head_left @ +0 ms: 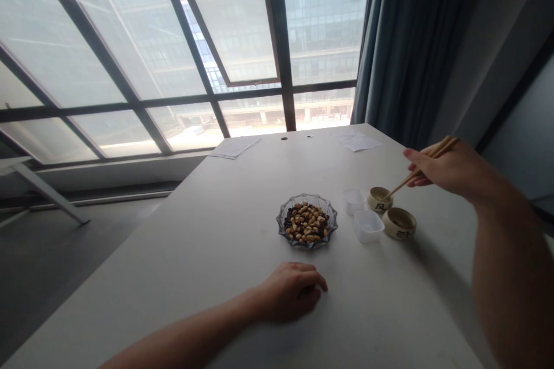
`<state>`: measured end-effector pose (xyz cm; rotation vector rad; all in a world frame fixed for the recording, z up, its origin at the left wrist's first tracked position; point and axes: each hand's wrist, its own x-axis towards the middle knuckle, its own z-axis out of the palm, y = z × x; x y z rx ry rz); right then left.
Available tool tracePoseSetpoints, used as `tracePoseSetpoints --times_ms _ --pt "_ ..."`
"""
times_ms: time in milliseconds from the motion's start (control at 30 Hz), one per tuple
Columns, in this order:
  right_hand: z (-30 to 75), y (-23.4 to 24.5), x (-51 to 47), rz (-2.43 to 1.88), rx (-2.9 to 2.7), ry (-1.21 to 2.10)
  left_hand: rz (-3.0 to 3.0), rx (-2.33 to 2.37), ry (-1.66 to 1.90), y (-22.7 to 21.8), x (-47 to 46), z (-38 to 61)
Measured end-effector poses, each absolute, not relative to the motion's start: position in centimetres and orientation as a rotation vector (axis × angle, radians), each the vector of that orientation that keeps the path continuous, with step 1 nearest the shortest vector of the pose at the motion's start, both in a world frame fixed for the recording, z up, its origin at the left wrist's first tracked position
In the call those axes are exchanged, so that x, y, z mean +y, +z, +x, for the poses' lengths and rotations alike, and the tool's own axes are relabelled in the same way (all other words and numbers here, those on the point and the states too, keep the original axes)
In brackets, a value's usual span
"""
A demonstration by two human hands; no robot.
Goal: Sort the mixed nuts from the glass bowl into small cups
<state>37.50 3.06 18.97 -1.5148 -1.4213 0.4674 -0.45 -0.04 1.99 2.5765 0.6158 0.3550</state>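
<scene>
Chopsticks [441, 149] are gripped in the right hand [452, 170]; the left hand [289, 293] is slack, half-curled.

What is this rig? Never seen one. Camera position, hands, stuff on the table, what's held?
There's no machine here, just a person's two bare hands. The single picture comes from a camera worn on the head, looking forward and down.

On the white table are a glass bowl of mixed nuts or beans, two clear containers and two small pots with dark characters. Papers lie at the far end.

The right hand holds chopsticks, tips at the mouth of the farther pot. The left hand is loosely curled on the near side of the bowl, nothing visible in it.
</scene>
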Motion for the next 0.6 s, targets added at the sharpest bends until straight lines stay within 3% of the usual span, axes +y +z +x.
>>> tracePoseSetpoints --times_ms 200,600 --pt "32.7 20.2 2.2 -1.465 -1.428 0.542 2.571 0.614 0.359 2.0 0.0 -0.4" --pt "26.7 16.8 3.9 -1.261 -1.964 0.706 2.574 0.594 0.347 1.9 0.1 -0.5"
